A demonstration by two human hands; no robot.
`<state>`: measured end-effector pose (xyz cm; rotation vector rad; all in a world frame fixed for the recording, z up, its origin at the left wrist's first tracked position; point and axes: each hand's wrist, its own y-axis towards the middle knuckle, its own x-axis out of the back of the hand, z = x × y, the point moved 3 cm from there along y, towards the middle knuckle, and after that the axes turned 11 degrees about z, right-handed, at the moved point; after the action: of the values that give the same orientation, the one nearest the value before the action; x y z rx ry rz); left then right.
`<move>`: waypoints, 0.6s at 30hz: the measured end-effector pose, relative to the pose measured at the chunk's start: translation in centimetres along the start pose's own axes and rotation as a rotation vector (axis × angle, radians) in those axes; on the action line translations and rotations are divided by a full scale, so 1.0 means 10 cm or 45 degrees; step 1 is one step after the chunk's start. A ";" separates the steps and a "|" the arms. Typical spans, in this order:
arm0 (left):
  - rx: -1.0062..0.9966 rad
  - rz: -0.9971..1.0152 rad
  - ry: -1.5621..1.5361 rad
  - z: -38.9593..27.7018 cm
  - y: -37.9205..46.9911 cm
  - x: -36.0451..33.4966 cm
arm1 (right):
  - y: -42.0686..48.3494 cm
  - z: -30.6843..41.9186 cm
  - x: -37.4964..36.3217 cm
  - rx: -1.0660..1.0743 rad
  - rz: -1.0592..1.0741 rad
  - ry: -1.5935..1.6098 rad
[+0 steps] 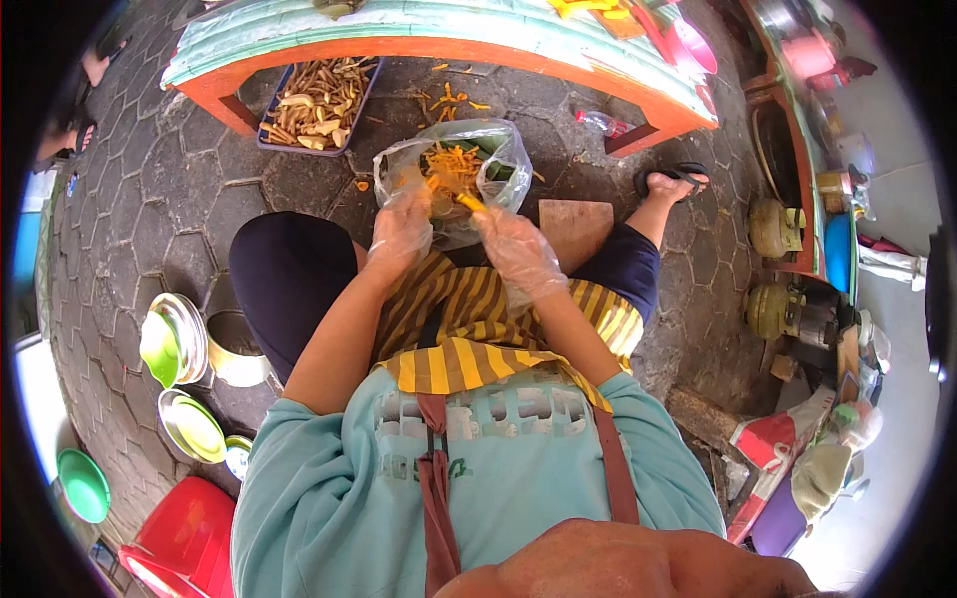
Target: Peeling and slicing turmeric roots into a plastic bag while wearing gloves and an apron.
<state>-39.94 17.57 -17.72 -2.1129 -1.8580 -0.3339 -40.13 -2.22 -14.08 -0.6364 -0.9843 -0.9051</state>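
Note:
Both my hands wear clear plastic gloves and are over a clear plastic bag [512, 142] full of orange root pieces [454, 166] and some green leaves [497, 168]. My right hand [517, 243] is closed on a yellow-orange handle [469, 202], apparently of a peeler or small knife; its working end is blurred. My left hand [404, 224] is at the bag's left side, its fingers around an orange piece that is blurred. Under the bench, a blue plastic tray [350, 142] holds many brown, finger-like roots [318, 101].
An orange wooden bench [448, 51] spans the front. A wooden board [574, 228] lies right of the bag, beside a plastic bottle [604, 123]. A metal pot [238, 351] and bowls [196, 336] stand left, a red plastic chair [187, 531] behind them. Gas cylinders [774, 310] stand right.

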 end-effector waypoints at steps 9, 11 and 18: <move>0.259 0.133 0.018 -0.04 -0.02 0.03 | 0.05 -0.20 -0.06 -0.304 0.127 -0.230; 0.315 0.137 -0.208 -0.03 0.02 0.02 | 0.00 -0.29 0.02 -0.512 0.087 0.072; 0.591 0.106 -0.969 0.11 -0.01 -0.06 | 0.02 0.30 0.05 0.033 -0.007 -0.108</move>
<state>-40.13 17.46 -18.89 -2.1020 -1.9171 0.9567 -41.09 0.10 -12.39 -0.6547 -1.0727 -0.8747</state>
